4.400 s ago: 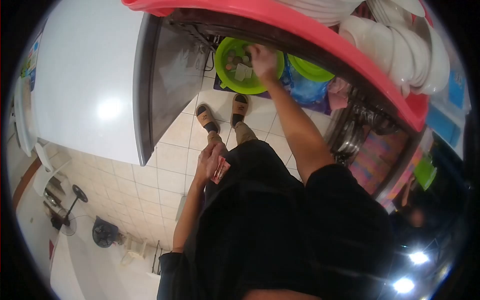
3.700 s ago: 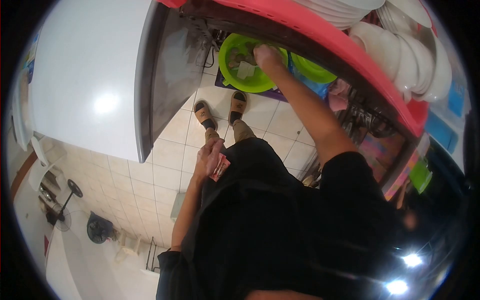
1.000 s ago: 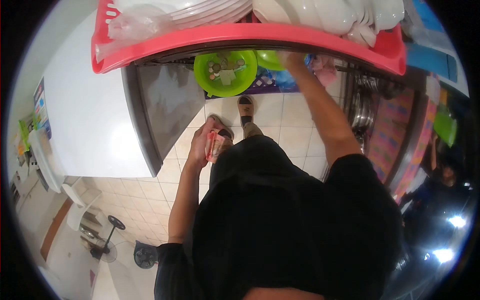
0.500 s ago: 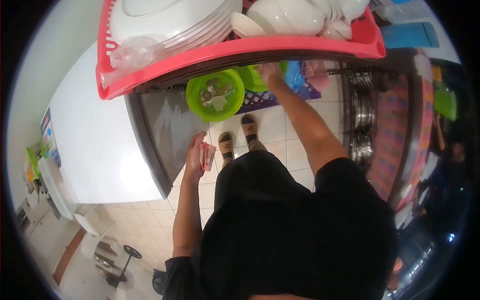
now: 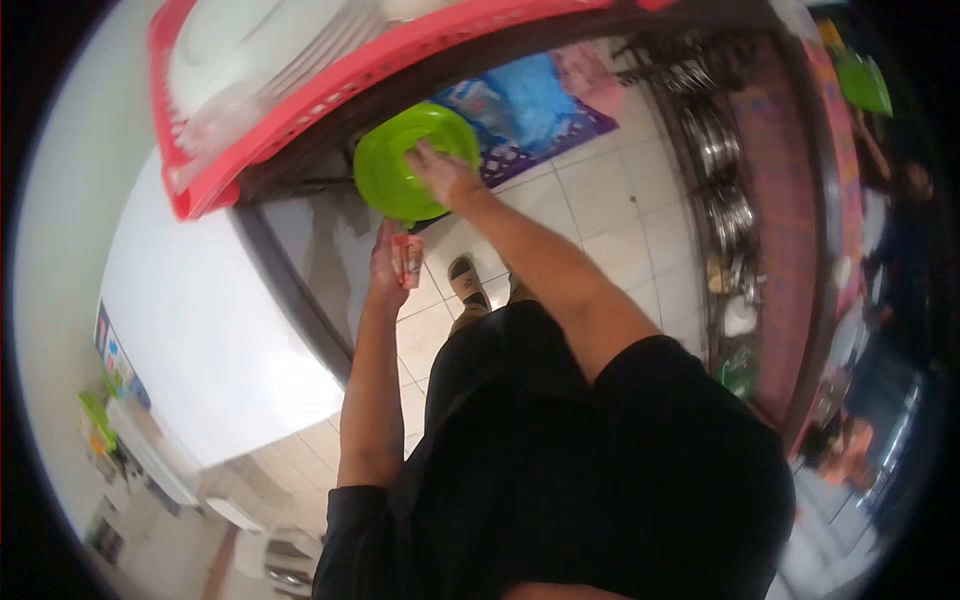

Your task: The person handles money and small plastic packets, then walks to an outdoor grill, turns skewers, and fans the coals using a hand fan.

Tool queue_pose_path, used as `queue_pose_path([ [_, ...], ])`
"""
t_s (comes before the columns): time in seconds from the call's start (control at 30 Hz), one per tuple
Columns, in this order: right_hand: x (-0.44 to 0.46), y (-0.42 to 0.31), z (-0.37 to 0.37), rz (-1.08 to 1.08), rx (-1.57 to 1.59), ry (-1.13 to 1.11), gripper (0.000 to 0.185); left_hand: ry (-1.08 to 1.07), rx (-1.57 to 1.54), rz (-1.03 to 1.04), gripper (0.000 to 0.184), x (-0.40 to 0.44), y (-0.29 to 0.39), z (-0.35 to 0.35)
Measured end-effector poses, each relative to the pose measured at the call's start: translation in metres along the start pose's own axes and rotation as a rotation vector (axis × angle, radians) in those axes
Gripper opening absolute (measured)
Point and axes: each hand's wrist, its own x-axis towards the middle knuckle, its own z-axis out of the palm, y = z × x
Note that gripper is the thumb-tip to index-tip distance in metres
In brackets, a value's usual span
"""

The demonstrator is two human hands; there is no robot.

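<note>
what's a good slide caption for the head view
Right hand over a green lid, left hand holding reddish banknotes.

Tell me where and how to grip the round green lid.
Probably best by the near rim of the green lid, from the person's side: its round edge faces the person, while the dark shelf edge crowds the far side.

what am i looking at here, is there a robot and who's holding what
There is no robot: these are a person's two bare hands, seen from one camera worn on the head, looking forward and down. The left hand holds reddish paper, apparently banknotes. The right hand is spread over a round green plastic dish or lid; blur hides whether it touches. Beside that, a blue plastic bag sits in or on a purple lattice crate. Nearer the camera, a red rack bears white plates.
</note>
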Motion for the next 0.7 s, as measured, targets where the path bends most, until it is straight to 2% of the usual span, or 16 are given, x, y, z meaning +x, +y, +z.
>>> queue_pose_path([
  [0.07,-0.011,-0.012,-0.005,-0.028,0.037,0.145,0.038,-0.038,0.033,-0.061,0.038,-0.007,0.002,0.0],
  [0.1,-0.023,-0.013,-0.02,0.023,-0.007,0.177,0.038,-0.059,0.048,-0.095,0.039,-0.014,0.004,0.004],
  [0.17,-0.056,-0.025,-0.063,0.229,0.309,0.117,0.026,-0.013,0.071,-0.095,0.041,-0.015,-0.012,0.009],
  [0.23,-0.101,-0.023,-0.099,0.468,0.538,0.151,0.03,-0.226,0.133,-0.122,0.038,-0.053,-0.013,0.031],
  [0.27,-0.129,-0.013,-0.116,0.607,0.605,0.202,0.03,-0.236,0.219,-0.172,0.039,-0.06,-0.018,0.038],
  [0.3,-0.156,-0.004,-0.146,0.848,0.8,0.175,0.026,-0.243,0.305,-0.214,0.04,-0.066,-0.024,0.046],
  [0.33,-0.186,0.001,-0.178,1.074,1.014,0.152,0.024,-0.376,0.354,-0.293,0.041,-0.072,-0.025,0.058],
  [0.37,-0.218,0.023,-0.183,1.124,1.198,0.269,0.019,-0.508,0.408,-0.371,0.043,-0.077,-0.026,0.074],
  [0.4,-0.255,0.053,-0.184,1.148,1.382,0.391,0.015,-0.535,0.495,-0.387,0.044,-0.082,-0.03,0.097],
  [0.43,-0.297,0.073,-0.202,0.862,1.023,0.476,0.012,-0.557,0.579,-0.396,0.046,-0.086,-0.035,0.12],
  [0.5,-0.352,0.095,-0.248,0.772,1.142,0.739,0.014,-0.563,0.556,-0.56,0.039,-0.086,-0.046,0.179],
  [0.53,-0.369,0.101,-0.278,0.905,1.651,0.943,0.017,-0.789,0.76,-0.368,0.038,-0.087,-0.056,0.203],
  [0.57,-0.393,0.105,-0.306,0.814,1.631,1.077,0.024,-1.001,0.951,-0.159,0.037,-0.09,-0.066,0.228],
  [0.6,-0.414,0.112,-0.337,0.718,1.604,1.198,0.032,-1.018,0.969,-0.152,0.037,-0.096,-0.077,0.26],
  [0.67,-0.453,0.124,-0.398,0.498,1.624,1.384,0.037,-1.034,0.791,-0.443,0.036,-0.116,-0.102,0.334],
  [0.7,-0.473,0.135,-0.418,0.422,1.591,1.436,0.045,-1.043,0.809,-0.448,0.036,-0.128,-0.116,0.367],
])
